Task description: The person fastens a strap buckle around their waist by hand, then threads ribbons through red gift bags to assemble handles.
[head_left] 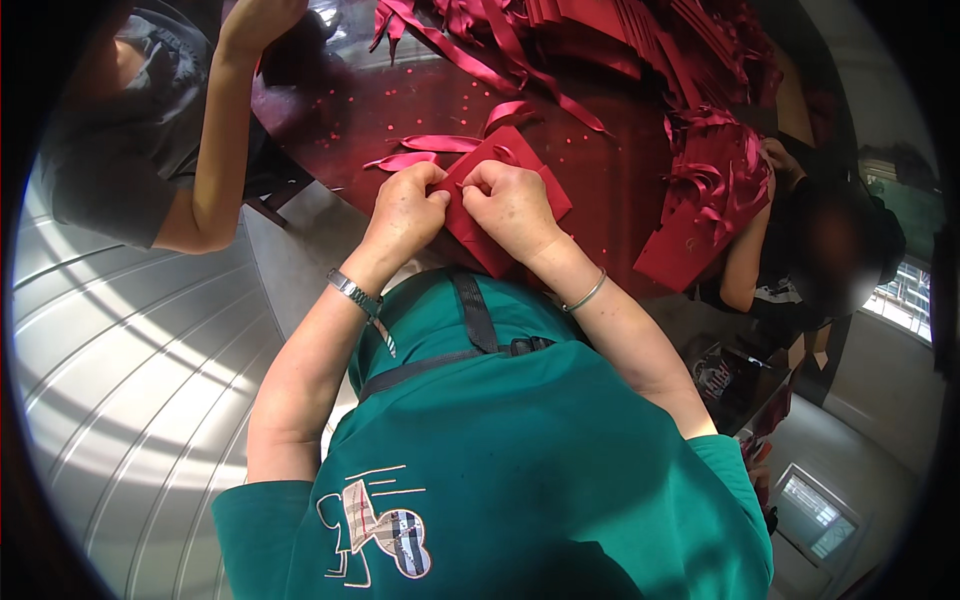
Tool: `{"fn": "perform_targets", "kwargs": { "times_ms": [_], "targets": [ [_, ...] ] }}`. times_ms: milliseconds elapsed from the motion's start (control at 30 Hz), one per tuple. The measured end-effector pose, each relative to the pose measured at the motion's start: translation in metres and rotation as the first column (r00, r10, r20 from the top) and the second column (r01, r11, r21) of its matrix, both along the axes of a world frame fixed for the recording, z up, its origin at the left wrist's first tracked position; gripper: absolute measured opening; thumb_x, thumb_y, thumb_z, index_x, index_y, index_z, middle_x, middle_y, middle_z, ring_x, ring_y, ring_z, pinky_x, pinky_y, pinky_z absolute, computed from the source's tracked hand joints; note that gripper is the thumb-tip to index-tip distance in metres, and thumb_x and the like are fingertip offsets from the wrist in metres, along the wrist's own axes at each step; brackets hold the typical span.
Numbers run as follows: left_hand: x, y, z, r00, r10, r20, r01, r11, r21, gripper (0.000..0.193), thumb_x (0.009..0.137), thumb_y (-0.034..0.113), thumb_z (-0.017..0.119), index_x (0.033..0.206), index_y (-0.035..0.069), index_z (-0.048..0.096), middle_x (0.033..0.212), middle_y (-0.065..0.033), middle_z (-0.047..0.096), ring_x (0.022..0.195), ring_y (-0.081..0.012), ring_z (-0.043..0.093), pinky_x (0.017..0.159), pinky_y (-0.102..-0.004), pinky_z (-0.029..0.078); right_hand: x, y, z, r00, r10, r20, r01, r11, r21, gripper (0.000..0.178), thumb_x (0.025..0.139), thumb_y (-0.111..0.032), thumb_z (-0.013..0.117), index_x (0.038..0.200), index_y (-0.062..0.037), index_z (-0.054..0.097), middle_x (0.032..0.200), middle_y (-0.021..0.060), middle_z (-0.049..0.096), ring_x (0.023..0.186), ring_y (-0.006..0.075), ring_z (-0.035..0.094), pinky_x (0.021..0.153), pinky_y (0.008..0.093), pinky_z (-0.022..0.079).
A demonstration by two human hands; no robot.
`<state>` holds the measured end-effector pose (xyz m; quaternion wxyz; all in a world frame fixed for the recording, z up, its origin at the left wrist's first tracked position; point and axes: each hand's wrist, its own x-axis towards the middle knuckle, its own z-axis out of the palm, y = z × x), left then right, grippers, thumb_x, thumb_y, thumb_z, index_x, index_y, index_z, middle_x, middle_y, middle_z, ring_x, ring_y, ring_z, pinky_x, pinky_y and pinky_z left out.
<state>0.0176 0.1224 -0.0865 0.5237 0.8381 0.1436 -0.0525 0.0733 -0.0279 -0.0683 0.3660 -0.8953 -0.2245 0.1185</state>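
Observation:
A flat red paper gift bag (487, 237) lies tilted at the near edge of the table, right in front of me. Glossy red ribbon (440, 143) runs out from its far side in loose strips and a loop. My left hand (408, 208) is closed at the bag's left edge, thumb and fingers pinching there. Close beside it, my right hand (512, 207) is closed over the bag's face, its fingertips pinched on what looks like a short bit of the ribbon. The exact grip of both hands is partly hidden by the fingers.
The dark red table (610, 190) carries small red scraps. A pile of red bags with ribbons (640, 40) covers its far side. To the right, a person's arms (755, 235) surround a stack of ribboned bags (705, 195). Another person's arm (222, 140) is at the left.

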Motion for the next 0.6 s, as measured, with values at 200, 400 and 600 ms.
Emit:
{"fn": "perform_targets", "kwargs": {
  "times_ms": [200,400,600],
  "targets": [
    [-0.001,0.000,-0.002,0.995,-0.036,0.091,0.032,0.998,0.049,0.016,0.079,0.005,0.063,0.094,0.000,0.063,0.090,-0.0175,0.065,0.088,-0.0325,0.063,0.079,-0.0386,0.049,0.003,0.002,-0.001,0.884,0.272,0.380,-0.221,0.960,-0.172,0.007,0.075,-0.011,0.062,0.075,-0.0041,0.061,0.069,0.0132,0.064,0.068,0.0323,0.063,0.064,0.0425,0.052],
    [-0.003,-0.008,-0.003,0.963,-0.092,0.254,0.050,0.985,0.165,0.015,0.077,0.001,0.061,0.092,0.000,0.062,0.088,-0.0195,0.062,0.088,-0.0390,0.061,0.078,-0.0439,0.049,0.001,0.013,0.006,0.876,0.378,0.298,-0.235,0.876,-0.421,0.006,0.073,-0.010,0.062,0.074,-0.0041,0.062,0.071,0.0144,0.064,0.074,0.0314,0.064,0.067,0.0430,0.052],
    [-0.005,-0.009,-0.003,0.963,-0.049,0.265,0.024,0.995,0.099,0.023,0.079,0.002,0.060,0.101,0.001,0.062,0.097,-0.0181,0.065,0.090,-0.0346,0.063,0.078,-0.0388,0.050,0.014,0.013,0.001,0.991,-0.026,-0.132,0.003,0.985,-0.173,0.013,0.074,-0.014,0.067,0.075,-0.0012,0.068,0.073,0.0153,0.068,0.067,0.0277,0.067,0.065,0.0367,0.053]
  ]
}}
